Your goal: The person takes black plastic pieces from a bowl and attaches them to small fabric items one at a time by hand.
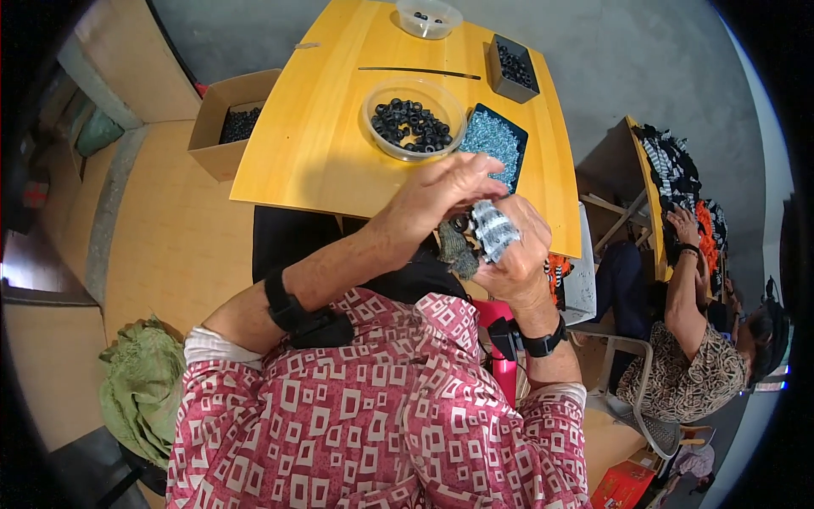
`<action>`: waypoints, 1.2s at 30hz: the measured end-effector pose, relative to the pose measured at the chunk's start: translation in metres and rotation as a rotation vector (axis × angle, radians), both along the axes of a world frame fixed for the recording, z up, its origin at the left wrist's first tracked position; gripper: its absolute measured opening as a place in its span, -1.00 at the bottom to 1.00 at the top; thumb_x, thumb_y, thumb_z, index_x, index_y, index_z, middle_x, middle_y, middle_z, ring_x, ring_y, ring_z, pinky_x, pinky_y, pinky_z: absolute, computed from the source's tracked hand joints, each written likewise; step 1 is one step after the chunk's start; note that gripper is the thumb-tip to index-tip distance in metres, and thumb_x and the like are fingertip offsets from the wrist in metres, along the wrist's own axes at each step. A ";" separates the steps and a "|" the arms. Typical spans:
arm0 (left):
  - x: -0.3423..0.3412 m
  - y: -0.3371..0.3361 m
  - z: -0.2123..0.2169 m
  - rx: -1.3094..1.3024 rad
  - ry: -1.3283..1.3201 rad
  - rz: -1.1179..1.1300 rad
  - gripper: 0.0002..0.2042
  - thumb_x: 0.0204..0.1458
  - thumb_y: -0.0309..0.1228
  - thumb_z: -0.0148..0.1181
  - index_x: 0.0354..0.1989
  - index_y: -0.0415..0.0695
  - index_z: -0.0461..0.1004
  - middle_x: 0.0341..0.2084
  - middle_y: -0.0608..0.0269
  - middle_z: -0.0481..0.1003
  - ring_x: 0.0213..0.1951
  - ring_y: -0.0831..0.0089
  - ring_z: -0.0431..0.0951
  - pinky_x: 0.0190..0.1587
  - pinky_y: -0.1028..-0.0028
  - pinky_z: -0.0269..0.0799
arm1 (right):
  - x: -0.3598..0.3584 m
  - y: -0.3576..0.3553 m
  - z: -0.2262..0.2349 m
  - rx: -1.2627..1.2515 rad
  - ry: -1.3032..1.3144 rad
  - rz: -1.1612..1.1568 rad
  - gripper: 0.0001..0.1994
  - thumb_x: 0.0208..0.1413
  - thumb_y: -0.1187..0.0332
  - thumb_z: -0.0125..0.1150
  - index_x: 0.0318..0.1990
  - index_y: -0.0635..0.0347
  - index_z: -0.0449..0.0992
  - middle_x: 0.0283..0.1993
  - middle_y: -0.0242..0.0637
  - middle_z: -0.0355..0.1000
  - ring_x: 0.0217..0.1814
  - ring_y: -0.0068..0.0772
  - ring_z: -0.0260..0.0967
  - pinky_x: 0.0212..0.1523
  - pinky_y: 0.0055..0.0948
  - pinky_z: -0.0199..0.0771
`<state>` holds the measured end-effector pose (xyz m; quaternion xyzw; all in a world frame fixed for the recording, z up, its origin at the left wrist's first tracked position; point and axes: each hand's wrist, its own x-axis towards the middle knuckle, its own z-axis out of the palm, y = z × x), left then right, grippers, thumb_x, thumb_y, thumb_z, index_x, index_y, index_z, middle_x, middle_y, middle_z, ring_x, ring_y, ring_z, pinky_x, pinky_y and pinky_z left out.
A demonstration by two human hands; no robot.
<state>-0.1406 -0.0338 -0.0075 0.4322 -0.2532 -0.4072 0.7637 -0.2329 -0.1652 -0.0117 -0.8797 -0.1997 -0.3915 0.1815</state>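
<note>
My left hand [445,191] reaches over from the left with its fingers bent, the tips close to my right hand [524,246]. What the left fingers pinch, if anything, is hidden. A grey-and-white striped piece of fabric [494,231] lies against my right hand, whose fingers are curled around it. Below the left palm, a dark grey-green knitted piece [456,252] hangs between the hands. Next to it a small black ring [460,223] shows. Just beyond my hands stand a clear round tub [370,127] of black rings [411,123] and a dark tray [524,136] of pale blue beads [492,140].
On the yellow table [297,153] are a thin dark rod [420,73], a grey box [513,87] of black pieces and another clear tub [430,27]. A cardboard box [208,140] stands left. At right, another person [691,365] handles striped and orange fabric [708,225].
</note>
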 end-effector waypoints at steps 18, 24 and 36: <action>-0.013 0.003 0.001 -0.040 0.042 -0.004 -0.41 0.26 0.02 -0.32 0.09 -0.33 0.28 -0.02 -0.06 0.41 0.01 0.37 0.43 0.10 0.42 0.31 | 0.007 0.015 -0.018 0.070 0.011 0.021 -0.73 -0.23 0.41 0.35 -0.37 0.35 0.44 -0.39 -0.10 0.42 -0.39 -0.05 0.44 -0.40 -0.25 0.43; -0.011 0.022 -0.004 -0.009 -0.097 0.229 -0.61 0.24 -0.16 -0.09 0.00 -0.25 0.36 -0.16 0.17 0.48 -0.10 0.51 0.46 0.03 0.48 0.32 | 0.003 0.008 0.002 0.096 -0.005 -0.094 -0.73 -0.34 0.45 0.30 -0.39 0.35 0.47 -0.40 -0.11 0.42 -0.42 -0.08 0.41 -0.45 -0.26 0.41; -0.008 0.046 -0.008 0.128 0.010 0.066 -0.85 0.07 -0.45 0.19 -0.20 -0.18 0.51 -0.38 0.41 0.51 -0.34 0.70 0.45 -0.24 0.64 0.38 | -0.010 0.010 0.013 -0.014 0.094 -0.025 -0.61 -0.25 0.42 0.36 -0.17 0.36 0.52 -0.36 -0.19 0.43 -0.40 -0.22 0.40 -0.39 -0.35 0.40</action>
